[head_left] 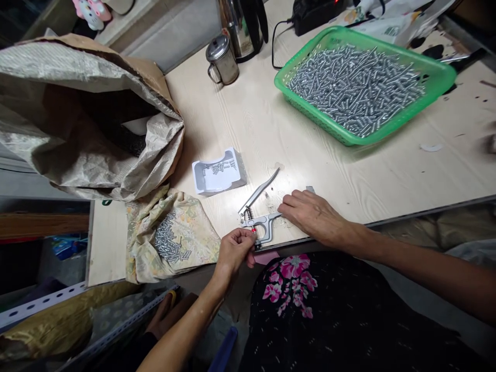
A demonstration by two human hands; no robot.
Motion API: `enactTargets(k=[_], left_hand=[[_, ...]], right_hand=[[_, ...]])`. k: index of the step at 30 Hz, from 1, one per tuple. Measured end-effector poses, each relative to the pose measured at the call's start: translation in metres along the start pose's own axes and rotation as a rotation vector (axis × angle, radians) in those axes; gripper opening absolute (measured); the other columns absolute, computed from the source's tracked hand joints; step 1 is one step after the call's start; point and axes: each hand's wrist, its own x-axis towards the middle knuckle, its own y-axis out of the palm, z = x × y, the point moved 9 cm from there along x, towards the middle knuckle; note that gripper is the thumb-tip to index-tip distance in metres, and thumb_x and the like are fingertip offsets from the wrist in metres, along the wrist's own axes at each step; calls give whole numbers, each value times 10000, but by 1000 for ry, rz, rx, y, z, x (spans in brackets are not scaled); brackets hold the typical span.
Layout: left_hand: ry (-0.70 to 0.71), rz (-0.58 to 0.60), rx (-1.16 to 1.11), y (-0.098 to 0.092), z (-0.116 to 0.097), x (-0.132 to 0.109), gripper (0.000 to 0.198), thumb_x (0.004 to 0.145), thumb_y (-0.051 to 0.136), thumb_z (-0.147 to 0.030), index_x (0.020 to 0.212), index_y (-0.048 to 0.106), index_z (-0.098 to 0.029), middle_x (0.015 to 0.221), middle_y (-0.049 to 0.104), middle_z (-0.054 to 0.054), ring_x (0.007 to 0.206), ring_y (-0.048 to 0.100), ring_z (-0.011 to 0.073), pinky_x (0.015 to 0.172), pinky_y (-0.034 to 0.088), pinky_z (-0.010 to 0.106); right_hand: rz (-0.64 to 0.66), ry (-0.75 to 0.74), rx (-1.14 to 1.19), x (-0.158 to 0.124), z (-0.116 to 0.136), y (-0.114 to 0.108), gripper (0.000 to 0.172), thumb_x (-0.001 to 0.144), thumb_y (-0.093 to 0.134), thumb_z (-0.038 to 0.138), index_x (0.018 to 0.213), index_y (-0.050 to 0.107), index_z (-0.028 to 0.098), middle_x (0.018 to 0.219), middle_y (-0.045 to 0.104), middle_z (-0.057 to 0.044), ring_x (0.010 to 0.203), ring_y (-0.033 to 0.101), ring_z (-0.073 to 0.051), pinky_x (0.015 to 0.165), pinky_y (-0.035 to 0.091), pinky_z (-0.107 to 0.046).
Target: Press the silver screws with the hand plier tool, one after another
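Observation:
A small metal plier-like press tool (259,217) lies at the near edge of the pale wooden table (267,124), its upper handle raised. My left hand (235,249) is pinched at the tool's jaw, its fingers closed on something too small to make out. My right hand (312,214) rests palm down on the tool's lower handle, fingers pressed flat. A small white tray (217,173) with a few short metal pins sits just beyond the tool. A floral cloth (170,235) to the left holds a pile of similar pins (170,244).
A green plastic basket (437,77) full of metal pins stands at the back right. A large open paper sack (89,113) fills the left. A steel mug (222,59), a kettle (246,26) and a black charger (313,13) stand at the far edge.

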Motion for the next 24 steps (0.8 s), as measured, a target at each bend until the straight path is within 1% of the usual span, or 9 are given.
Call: enactTargets(k=[6,12,15,19,21,24], left_hand=[[-2,-2,64,0,0,0,337,633,730,-451,694,590,-150,449,542,-61,267,447,72,305,310,179],[0,-4,55,0,1,-4,331,675,709,-465,725,592,-160,457,545,-62,284,442,76,323,325,186],[63,-54,131,-3,-3,-8,301,717,690,-451,722,593,-166,420,505,-71,306,437,74,350,332,179],[218,-173,182,-13,-15,-14,282,722,706,-427,754,625,-159,531,560,-49,378,452,66,372,366,182],[229,-190,121,-18,-15,-13,298,728,710,-437,783,620,-158,534,577,-43,393,465,75,382,380,186],[141,-149,-52,-22,-8,-6,349,704,738,-465,776,585,-160,462,558,-49,366,438,73,380,360,181]], right_hand=[[-22,27,-32,-2,0,3,174,907,463,62,845,568,185,882,609,-52,831,478,-198,725,296,-318],[-61,13,-49,-3,3,1,169,911,472,71,841,580,180,866,610,-51,821,478,-194,724,306,-313],[-86,24,-75,-3,3,0,177,920,471,75,836,589,178,853,611,-50,806,474,-191,724,303,-315],[-118,24,-103,-3,4,0,176,917,486,80,825,600,177,839,612,-49,791,464,-193,715,295,-317],[-130,22,-107,-3,3,1,174,916,491,84,827,606,180,836,614,-48,788,460,-192,714,295,-315],[-128,22,-109,-3,3,2,175,914,494,82,828,611,181,838,617,-47,795,466,-193,716,301,-315]])
